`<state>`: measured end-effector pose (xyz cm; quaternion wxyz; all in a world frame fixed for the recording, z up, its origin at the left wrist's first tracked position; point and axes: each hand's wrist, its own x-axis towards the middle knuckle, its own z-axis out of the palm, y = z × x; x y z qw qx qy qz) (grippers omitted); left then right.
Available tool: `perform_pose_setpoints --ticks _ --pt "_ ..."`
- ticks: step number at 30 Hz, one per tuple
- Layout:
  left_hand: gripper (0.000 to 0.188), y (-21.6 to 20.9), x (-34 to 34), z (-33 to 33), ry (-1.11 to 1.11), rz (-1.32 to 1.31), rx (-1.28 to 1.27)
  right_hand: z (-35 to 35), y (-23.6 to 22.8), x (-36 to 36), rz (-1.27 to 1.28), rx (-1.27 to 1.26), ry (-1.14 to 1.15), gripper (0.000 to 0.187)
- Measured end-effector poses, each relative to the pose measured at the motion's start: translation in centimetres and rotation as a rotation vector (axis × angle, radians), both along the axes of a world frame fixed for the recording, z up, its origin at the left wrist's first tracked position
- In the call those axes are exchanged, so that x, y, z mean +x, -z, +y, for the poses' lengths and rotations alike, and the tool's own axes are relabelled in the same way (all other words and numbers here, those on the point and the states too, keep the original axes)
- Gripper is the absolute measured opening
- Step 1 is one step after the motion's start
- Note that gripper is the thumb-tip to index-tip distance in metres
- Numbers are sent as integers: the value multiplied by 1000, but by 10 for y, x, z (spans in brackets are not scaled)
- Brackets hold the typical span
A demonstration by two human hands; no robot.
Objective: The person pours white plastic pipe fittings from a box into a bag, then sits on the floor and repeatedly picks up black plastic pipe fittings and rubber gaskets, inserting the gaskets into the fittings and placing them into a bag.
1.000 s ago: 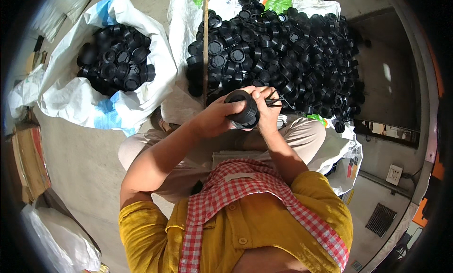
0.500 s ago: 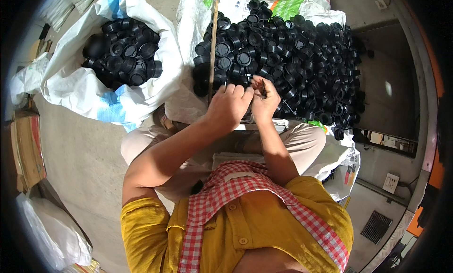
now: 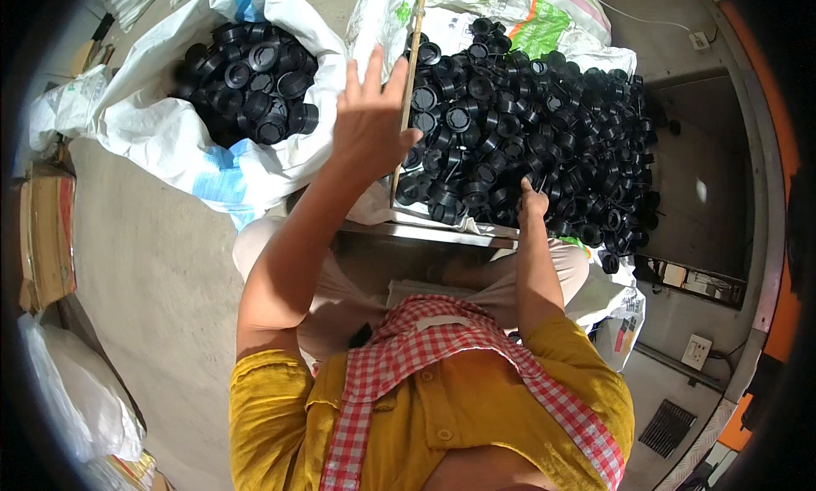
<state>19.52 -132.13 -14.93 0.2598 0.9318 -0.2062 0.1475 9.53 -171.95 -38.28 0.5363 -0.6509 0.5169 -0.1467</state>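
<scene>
As our left hand (image 3: 367,121) splays | our right hand (image 3: 534,205), grip unclear, meets black caps (image 3: 459,118) | heaped near, seemingly for reach

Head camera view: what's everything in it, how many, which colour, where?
Round plastic parts: countless, black, heaped upper centre-right
Woven plastic sack: one, white with blue, upper left, holding similar parts
Thin wooden strip: one, brown, along heap's left side
Stacked cardboard: count unclear, brown, left edge
Crumpled plastic bag: one, whitish, lower left
Rectangular power socket: one, white, right
Slatted grille: one, dark, lower right
Checked cloth apron: one, red and white, lower centre
Left hand: one, bare, open beside strip
Right hand: one, bare, at heap's near edge
</scene>
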Motion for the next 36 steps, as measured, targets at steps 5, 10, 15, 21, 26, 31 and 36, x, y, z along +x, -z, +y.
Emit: perform_pose_setpoints --ticks 5,10,15,21,26,31,36 --pt "49 13 -3 -18 201 275 -33 -17 30 -30 12 -430 -245 12" --pt "63 3 -9 -27 295 625 0 82 -56 -20 -58 -634 -588 22" --pt "76 53 -12 -51 263 741 -400 168 -131 -5 -483 -901 -997 37" --pt "32 52 -6 -54 239 1309 -961 190 -160 -1 -618 -829 -911 38" --pt "39 44 -10 -51 278 1350 -921 178 -160 -17 -630 -385 -616 60" --pt "46 31 -16 -45 480 1487 -1040 159 -192 -15 -536 -307 -1007 46" --pt "62 43 -17 -40 856 1591 -1005 168 -229 -19 -522 -672 -1349 24"
